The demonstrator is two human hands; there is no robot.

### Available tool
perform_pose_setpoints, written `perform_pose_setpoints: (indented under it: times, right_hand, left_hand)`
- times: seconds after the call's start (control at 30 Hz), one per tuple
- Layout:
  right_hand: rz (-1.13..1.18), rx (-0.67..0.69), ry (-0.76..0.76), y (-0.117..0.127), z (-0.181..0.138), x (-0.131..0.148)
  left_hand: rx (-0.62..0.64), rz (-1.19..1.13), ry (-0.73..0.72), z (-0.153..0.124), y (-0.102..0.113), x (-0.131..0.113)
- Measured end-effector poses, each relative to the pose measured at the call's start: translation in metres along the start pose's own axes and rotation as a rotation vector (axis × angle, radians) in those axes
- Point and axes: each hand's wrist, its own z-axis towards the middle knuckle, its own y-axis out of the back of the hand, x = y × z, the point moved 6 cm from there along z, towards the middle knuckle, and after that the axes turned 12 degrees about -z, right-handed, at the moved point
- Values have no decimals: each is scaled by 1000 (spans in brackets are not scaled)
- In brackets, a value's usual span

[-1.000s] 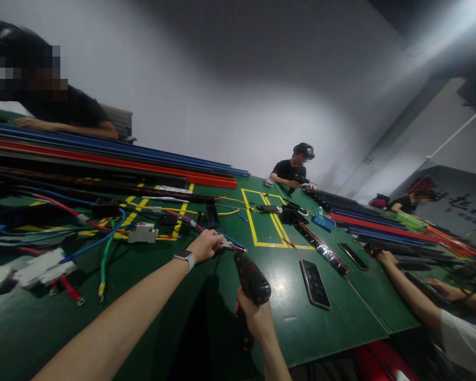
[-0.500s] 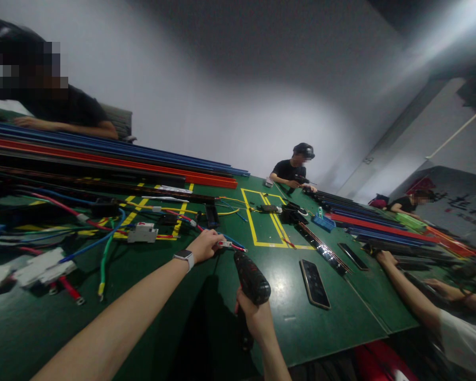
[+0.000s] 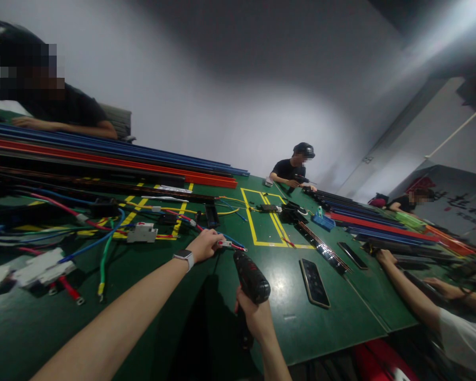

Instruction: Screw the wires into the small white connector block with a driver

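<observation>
My left hand (image 3: 207, 244), with a white watch on the wrist, is closed in a pinch on the end of a red wire (image 3: 233, 245) that lies on the green table (image 3: 150, 296). Wrapped round the handle of a black power screwdriver (image 3: 250, 276), my right hand (image 3: 254, 316) holds it with its nose pointing up and away toward the wire end. The tool's tip sits just below and right of my left fingers.
Breakers (image 3: 142, 233), coloured cables and long red and blue rails (image 3: 143, 164) crowd the left. Two phones (image 3: 314, 282) lie to the right, by yellow tape squares. A co-worker's arm (image 3: 404, 286) reaches in at right; other people sit at the far end and far left.
</observation>
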Motion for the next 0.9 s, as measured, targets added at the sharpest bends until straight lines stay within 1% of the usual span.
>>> perform_pose_setpoints:
  times: [0.2, 0.47, 0.57, 0.9]
  right_hand:
    - [-27, 2, -3, 1, -3, 6]
    - [-24, 23, -45, -1, 3, -8]
    - [-22, 31, -40, -3, 6, -13]
    - [-35, 31, -38, -2, 5, -13]
  left_hand:
    - [8, -20, 6, 0, 2, -2]
    - [-4, -13, 13, 0, 1, -2]
    - [0, -4, 16, 0, 0, -1]
    - [5, -7, 19, 0, 2, -4]
